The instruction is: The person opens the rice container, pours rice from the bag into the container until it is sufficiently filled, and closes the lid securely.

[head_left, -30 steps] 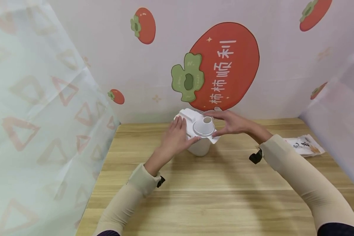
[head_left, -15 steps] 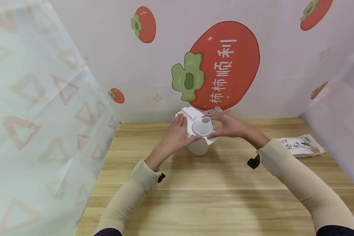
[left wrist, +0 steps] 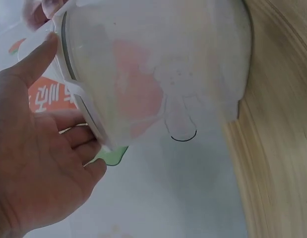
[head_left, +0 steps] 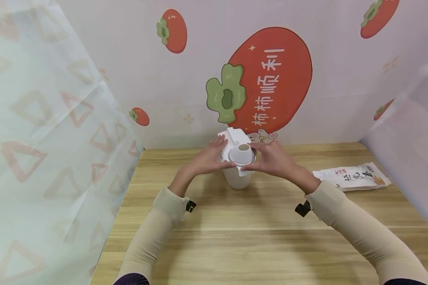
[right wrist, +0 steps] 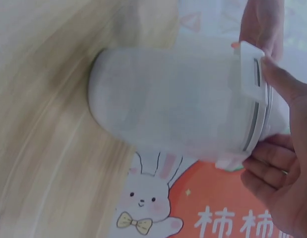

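A translucent plastic container (head_left: 238, 181) stands upright near the back of the table, its whitish wall filling much of both wrist views. On top sits a white lid (head_left: 236, 136) with a raised block at the rear and a round cone-shaped part (head_left: 241, 155), open at its tip, toward the front. My left hand (head_left: 208, 157) grips the lid's left side, thumb at the front and fingers farther back. From the right, my right hand (head_left: 275, 159) holds the lid around the cone, its thumb in front and fingers behind. The two thumbs nearly meet at the front edge.
A white printed packet (head_left: 353, 178) lies on the wooden table (head_left: 235, 237) at the right, partly behind the right sleeve. A wall covering (head_left: 178, 99) with persimmon pictures rises right behind the container, and more sheeting closes off both sides.
The lid and its cone have turned and shifted a little left. My right hand has moved left with them, uncovering more of the packet; my left hand has changed its hold along the lid's side.
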